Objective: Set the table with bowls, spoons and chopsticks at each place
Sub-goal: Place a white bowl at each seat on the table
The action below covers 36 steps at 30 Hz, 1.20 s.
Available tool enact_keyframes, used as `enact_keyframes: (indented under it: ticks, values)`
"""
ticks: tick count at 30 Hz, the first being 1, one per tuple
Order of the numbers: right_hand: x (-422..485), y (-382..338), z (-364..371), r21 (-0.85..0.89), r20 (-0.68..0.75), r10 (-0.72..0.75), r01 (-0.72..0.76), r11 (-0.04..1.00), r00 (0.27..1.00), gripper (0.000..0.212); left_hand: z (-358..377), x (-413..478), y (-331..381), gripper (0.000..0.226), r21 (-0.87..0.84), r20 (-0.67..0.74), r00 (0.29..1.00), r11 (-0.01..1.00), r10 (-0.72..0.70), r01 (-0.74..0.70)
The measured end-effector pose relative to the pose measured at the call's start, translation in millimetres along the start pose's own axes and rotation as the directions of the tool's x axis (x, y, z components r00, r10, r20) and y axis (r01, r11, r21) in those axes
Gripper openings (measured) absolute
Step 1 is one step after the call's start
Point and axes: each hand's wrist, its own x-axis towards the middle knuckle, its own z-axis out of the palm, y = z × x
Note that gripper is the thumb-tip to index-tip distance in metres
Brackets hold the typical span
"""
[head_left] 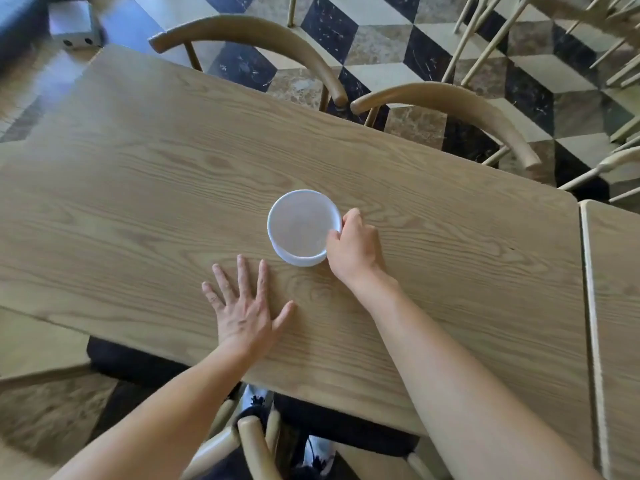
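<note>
A white bowl (pixel 300 227) stands upright near the middle of the wooden table (pixel 138 174). My right hand (pixel 355 245) grips the bowl's right rim, thumb and fingers closed on its edge. My left hand (pixel 242 304) lies flat on the table just to the lower left of the bowl, fingers spread, holding nothing. No spoons or chopsticks are in view.
Two curved wooden chair backs (pixel 263 39) (pixel 460 105) stand along the table's far edge. Another chair (pixel 252 441) with a dark seat is tucked under the near edge. A second table (pixel 616 306) abuts on the right. A small grey box (pixel 71 24) sits far left.
</note>
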Motion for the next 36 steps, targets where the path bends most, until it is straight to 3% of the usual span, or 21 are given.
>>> enact_keyframes:
  ticks: [4, 8, 12, 17, 25, 36]
  values:
    - [1.6, -5.0, -2.4, 0.033, -0.024, -0.109, 0.11, 0.993, 0.994, 0.019, 7.1, 1.2, 0.7, 0.1, 0.015, -0.083, 0.996, 1.0, -0.017, 0.018]
    - [-5.5, -9.1, -12.1, 0.144, -0.031, -0.133, 0.136, 0.98, 0.991, 0.014, 5.1, -1.5, 0.8, 0.1, 0.014, -0.079, 0.996, 0.999, -0.037, 0.039]
    - [-17.6, 7.7, -24.1, 0.282, -0.14, -0.118, 0.154, 0.947, 0.983, 0.011, 3.5, -2.4, -0.2, 0.099, -0.035, -0.114, 0.993, 0.999, -0.036, 0.032]
    - [-50.5, 66.2, -30.2, 0.424, -0.056, 0.056, -0.027, 0.905, 0.997, 0.023, 3.8, -3.2, -3.1, 0.098, -0.047, -0.137, 0.989, 0.998, -0.05, 0.044]
    - [-111.1, 171.9, -37.5, 0.429, 0.009, 0.298, -0.273, 0.861, 0.954, 0.02, 2.0, -4.3, 0.2, 0.098, -0.075, -0.154, 0.987, 0.996, -0.052, 0.041]
    - [-181.1, 235.3, -20.6, 0.476, 0.179, 0.441, -0.469, 0.744, 0.88, 0.018, -1.6, -6.4, 1.9, 0.097, -0.071, -0.123, 0.991, 0.996, -0.059, 0.051]
